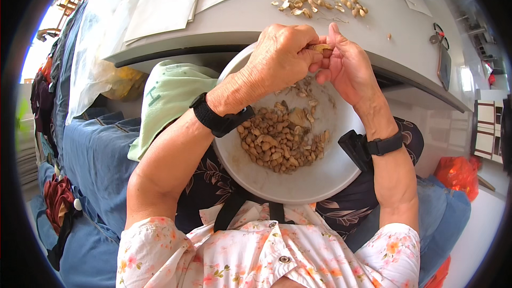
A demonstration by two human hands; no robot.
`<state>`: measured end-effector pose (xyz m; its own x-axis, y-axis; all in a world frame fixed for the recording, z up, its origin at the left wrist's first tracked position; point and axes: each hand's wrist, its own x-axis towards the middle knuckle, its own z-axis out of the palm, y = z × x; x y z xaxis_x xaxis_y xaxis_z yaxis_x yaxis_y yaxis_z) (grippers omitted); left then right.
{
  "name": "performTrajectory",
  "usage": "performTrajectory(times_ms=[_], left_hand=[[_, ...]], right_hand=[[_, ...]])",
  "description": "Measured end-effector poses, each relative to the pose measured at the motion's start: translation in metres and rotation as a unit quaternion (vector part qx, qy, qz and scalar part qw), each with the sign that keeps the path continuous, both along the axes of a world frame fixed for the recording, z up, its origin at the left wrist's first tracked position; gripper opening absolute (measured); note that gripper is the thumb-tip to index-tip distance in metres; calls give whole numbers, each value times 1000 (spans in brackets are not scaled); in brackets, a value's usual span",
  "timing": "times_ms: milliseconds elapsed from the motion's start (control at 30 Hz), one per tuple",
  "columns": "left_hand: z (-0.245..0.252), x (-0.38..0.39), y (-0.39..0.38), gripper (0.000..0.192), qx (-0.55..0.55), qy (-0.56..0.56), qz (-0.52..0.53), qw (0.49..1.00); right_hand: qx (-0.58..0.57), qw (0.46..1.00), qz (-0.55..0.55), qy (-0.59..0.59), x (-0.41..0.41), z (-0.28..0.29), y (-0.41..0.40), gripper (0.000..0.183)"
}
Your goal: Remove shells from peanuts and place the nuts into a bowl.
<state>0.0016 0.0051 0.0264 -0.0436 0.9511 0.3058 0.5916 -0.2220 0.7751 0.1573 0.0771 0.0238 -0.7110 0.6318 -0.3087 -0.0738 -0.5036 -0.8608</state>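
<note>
A tan peanut in its shell (320,48) is between my hands, above the far rim of a pale, round basin (256,186) on my lap. The thumb and fingers of my left hand (284,54) pinch it. Curled around its other end are the fingers of my right hand (350,64), with the thumb raised; the grip there is partly hidden. Below, the basin holds a heap of shelled peanut kernels (276,144) mixed with bits of shell.
On the grey table (240,14) lie unshelled peanuts and broken shells (302,2), white sheets (168,0) and a phone (444,66). A green cloth (172,92) drapes left of the basin. Blue denim covers (100,148) the seat; a red plastic bag (456,176) lies right.
</note>
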Motion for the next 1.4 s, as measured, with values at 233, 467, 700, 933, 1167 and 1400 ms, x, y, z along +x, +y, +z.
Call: performTrajectory(times_ms=[233,467,700,933,1167,1400], left_hand=[[7,-5,-1,20,0,-26,-27,999],[4,-11,4,17,-49,-324,10,945],[4,-11,4,21,-86,-324,-13,942],[5,-10,3,18,-112,-349,-9,930],[3,-9,4,18,-95,-324,-28,941],[2,-9,4,12,-86,-288,-8,954]], right_hand=[[3,1000,5,14,1,-4,2,51],[92,996,4,-15,-3,3,-4,38],[158,986,-36,-43,-4,2,-7,21],[201,975,-78,-47,-6,4,-6,18],[204,974,-84,-44,-4,4,-4,19],[202,976,-76,-33,-5,0,-4,21]])
